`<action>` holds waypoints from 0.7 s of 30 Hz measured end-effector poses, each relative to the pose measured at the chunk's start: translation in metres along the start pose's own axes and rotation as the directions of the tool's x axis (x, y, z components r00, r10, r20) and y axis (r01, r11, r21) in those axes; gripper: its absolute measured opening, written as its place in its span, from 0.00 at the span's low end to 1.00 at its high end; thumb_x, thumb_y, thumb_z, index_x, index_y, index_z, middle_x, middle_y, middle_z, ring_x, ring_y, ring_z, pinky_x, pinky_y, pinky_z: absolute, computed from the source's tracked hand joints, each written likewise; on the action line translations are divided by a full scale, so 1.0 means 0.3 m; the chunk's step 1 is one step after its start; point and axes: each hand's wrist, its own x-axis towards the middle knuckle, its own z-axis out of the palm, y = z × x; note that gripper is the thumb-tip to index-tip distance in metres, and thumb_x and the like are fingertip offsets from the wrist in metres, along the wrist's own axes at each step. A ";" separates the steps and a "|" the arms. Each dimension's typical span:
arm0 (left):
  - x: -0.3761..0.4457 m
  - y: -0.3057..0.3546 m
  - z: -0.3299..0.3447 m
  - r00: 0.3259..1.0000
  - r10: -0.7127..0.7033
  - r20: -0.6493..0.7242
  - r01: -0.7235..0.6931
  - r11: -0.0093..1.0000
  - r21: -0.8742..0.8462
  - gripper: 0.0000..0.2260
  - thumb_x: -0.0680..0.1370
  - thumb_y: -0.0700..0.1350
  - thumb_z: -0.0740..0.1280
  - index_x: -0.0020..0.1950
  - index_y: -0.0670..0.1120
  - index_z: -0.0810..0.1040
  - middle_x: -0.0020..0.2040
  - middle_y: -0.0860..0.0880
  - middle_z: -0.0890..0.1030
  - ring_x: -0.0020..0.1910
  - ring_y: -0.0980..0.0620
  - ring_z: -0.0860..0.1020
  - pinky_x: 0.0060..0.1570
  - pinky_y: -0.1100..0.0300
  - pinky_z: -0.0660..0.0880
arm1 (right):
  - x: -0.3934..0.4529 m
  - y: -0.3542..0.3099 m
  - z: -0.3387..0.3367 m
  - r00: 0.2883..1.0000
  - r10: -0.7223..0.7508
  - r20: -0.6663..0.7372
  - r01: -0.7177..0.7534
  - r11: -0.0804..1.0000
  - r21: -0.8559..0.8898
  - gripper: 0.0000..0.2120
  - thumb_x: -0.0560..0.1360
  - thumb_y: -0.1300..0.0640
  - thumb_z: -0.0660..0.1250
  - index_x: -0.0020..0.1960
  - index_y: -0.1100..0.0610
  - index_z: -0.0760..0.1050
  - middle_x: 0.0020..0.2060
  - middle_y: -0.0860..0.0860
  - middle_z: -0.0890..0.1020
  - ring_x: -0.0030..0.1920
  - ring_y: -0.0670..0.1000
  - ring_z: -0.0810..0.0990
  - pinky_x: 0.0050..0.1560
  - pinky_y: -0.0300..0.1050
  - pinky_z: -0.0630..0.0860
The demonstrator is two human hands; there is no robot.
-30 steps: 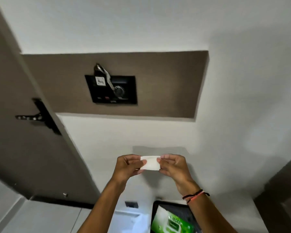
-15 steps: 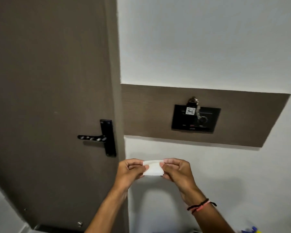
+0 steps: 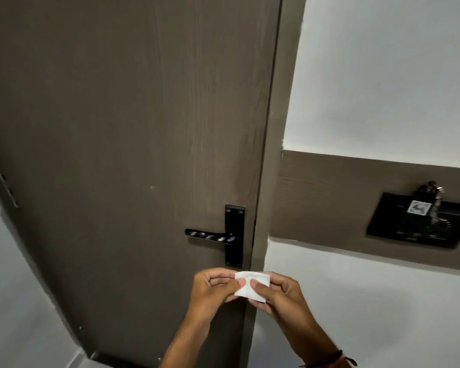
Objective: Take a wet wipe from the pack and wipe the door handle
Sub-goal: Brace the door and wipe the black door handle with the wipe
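Note:
A black lever door handle [image 3: 207,235] on a tall black backplate [image 3: 234,236] sits on the dark brown door [image 3: 133,128], its lever pointing left. Just below the backplate I hold a small folded white wet wipe [image 3: 251,286] between both hands. My left hand [image 3: 213,290] pinches its left edge and my right hand [image 3: 279,294] pinches its right edge. The wipe is a short way under the handle and does not touch it. The wipe pack is out of view.
The door frame [image 3: 272,155] runs beside a white wall [image 3: 383,75]. A brown wall panel [image 3: 329,203] carries a black key-card switch [image 3: 420,221] with keys hanging in it. A hinge [image 3: 8,191] shows at the door's far left.
The view has swung left, bringing the door and handle to the centre. My hands with the wipe have come closer together, folding it smaller, and now sit under the handle.

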 end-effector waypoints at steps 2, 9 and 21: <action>0.030 0.022 -0.035 1.000 -0.004 -0.014 0.005 1.000 0.025 0.05 0.72 0.32 0.79 0.45 0.39 0.87 0.40 0.42 0.89 0.39 0.49 0.88 0.36 0.64 0.83 | 0.037 0.005 0.041 1.000 -0.011 0.009 0.011 1.000 -0.016 0.10 0.76 0.60 0.72 0.57 0.58 0.83 0.52 0.53 0.88 0.52 0.54 0.88 0.54 0.50 0.85; 0.159 0.095 -0.075 1.000 -0.017 0.021 0.014 0.992 0.122 0.07 0.70 0.34 0.81 0.45 0.41 0.87 0.39 0.44 0.88 0.39 0.52 0.87 0.37 0.63 0.83 | 0.156 0.016 0.068 0.996 -0.091 -0.013 0.091 0.996 -0.016 0.06 0.77 0.56 0.69 0.52 0.52 0.83 0.44 0.45 0.88 0.49 0.50 0.87 0.48 0.42 0.85; 0.408 0.366 -0.226 0.450 0.841 0.300 -0.608 0.043 0.792 0.15 0.81 0.44 0.71 0.67 0.43 0.80 0.66 0.43 0.77 0.66 0.45 0.76 0.67 0.58 0.73 | 0.203 0.084 0.186 0.574 -0.536 -0.618 0.247 0.834 -0.494 0.10 0.76 0.56 0.72 0.54 0.58 0.86 0.42 0.53 0.89 0.40 0.45 0.84 0.50 0.42 0.83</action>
